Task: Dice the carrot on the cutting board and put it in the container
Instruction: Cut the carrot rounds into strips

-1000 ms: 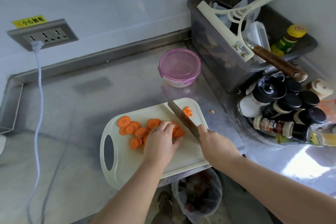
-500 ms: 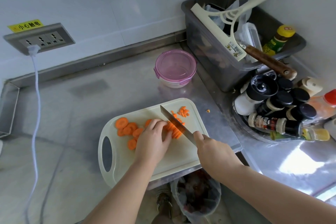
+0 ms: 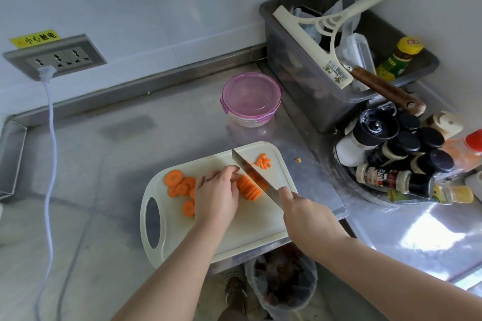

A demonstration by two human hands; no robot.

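Closest in, below the counter edge, there's a trash bin point(image 3: 284, 284) lined with a bag, and a shoe point(image 3: 234, 292) just left of it. Both forearms come up from there onto the cutting board point(image 3: 250, 232). It's a cream plastic one with a handle hole at its left end, sitting on the steel counter point(image 3: 125, 154) right at the near edge.

The right hand point(image 3: 305, 214) is clenched around the handle of the knife point(image 3: 257, 177), index finger up by the base of the blade, so the handle is hidden in the fist. The blade runs diagonally up-left across the board, against the right side of the carrot slices point(image 3: 249, 189), a fanned row of rounds. Can't tell if the edge is down on the board.

The left hand point(image 3: 216, 195) is holding that row down with bent fingers, fingertips right next to the blade. Some loose rounds point(image 3: 180, 185) lie left of that hand, and a small pile of diced bits point(image 3: 263, 161) is at the board's far right corner. One stray crumb point(image 3: 297, 160) sits on the counter just off the board.

Further back is the container point(image 3: 251, 98), round, pink lid on, well apart from the board. Off to the right is a bunch of spice bottles point(image 3: 391, 154). Behind them is a grey tub point(image 3: 300, 86) with a squeegee point(image 3: 339, 34) lying across it. Far left on the wall is a socket strip point(image 3: 65, 56) with a white cable point(image 3: 50, 125) plugged in.
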